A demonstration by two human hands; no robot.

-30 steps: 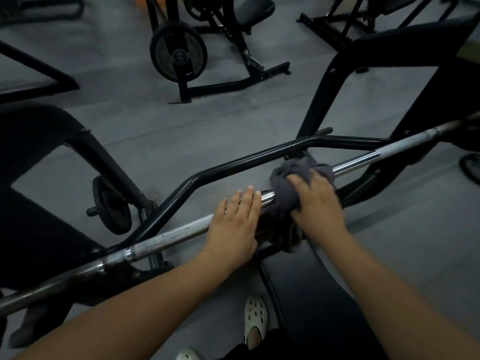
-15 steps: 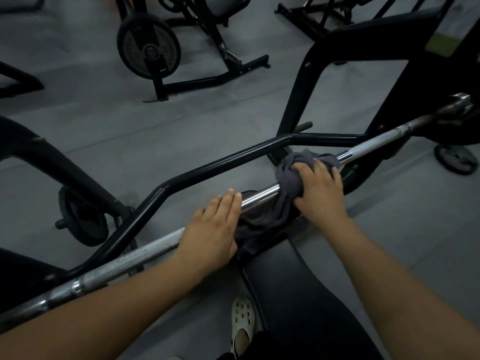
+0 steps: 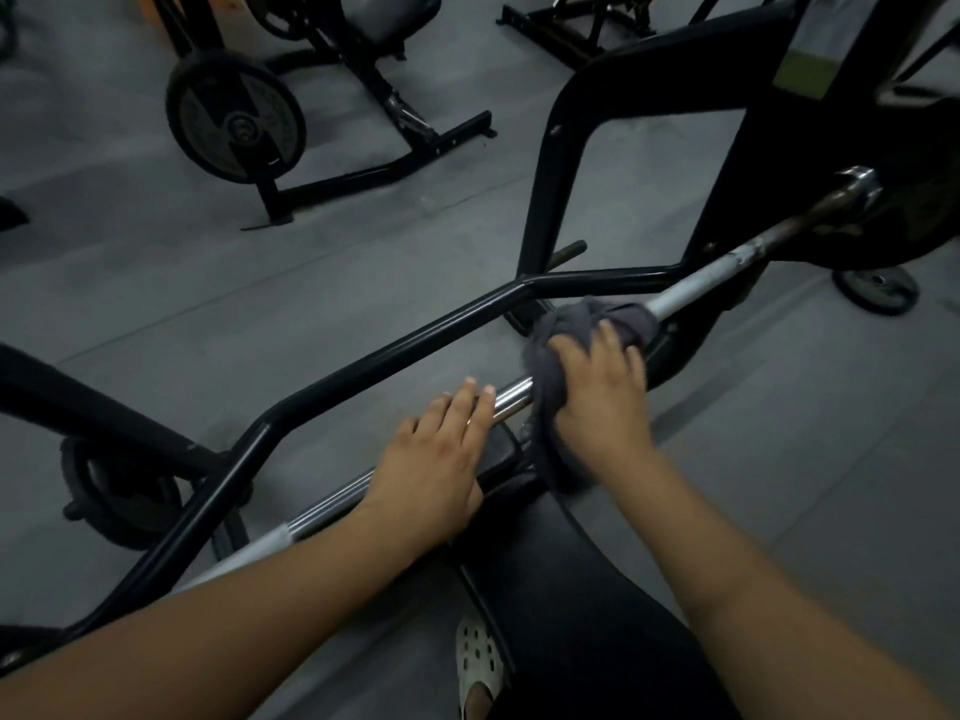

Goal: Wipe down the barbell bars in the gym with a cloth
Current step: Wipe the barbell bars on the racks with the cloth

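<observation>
Barbell bar [image 3: 691, 289] runs on a slant from the lower left edge of the frame to the upper right, resting across a black rack. Its look changes along its length. Between the two hands it is bright, reflective chrome. To the lower left and upper right it turns a dull, whitish grey. Near the upper right end it is brown and worn, and it ends at a shiny collar [image 3: 860, 180].

A dark grey cloth [image 3: 587, 318] is bunched around the bar right of centre, with a loose tail hanging below it. The right hand [image 3: 602, 402] sits on top with its fingers curled over the fabric, gripping it against the bar. The left hand [image 3: 436, 459] lies on the bar just to the lower left, palm down with the fingers straight and together, their tips reaching past the chrome. Its thumb is hidden.

A black bent frame tube [image 3: 395, 345] runs alongside the bar on its far side. A black bench pad [image 3: 571, 589] fills the lower centre under the forearms, and a pale perforated shoe [image 3: 478, 662] shows beside it on the grey floor [image 3: 363, 241]. A large weight plate [image 3: 236, 124] stands on a stand in the upper left.
</observation>
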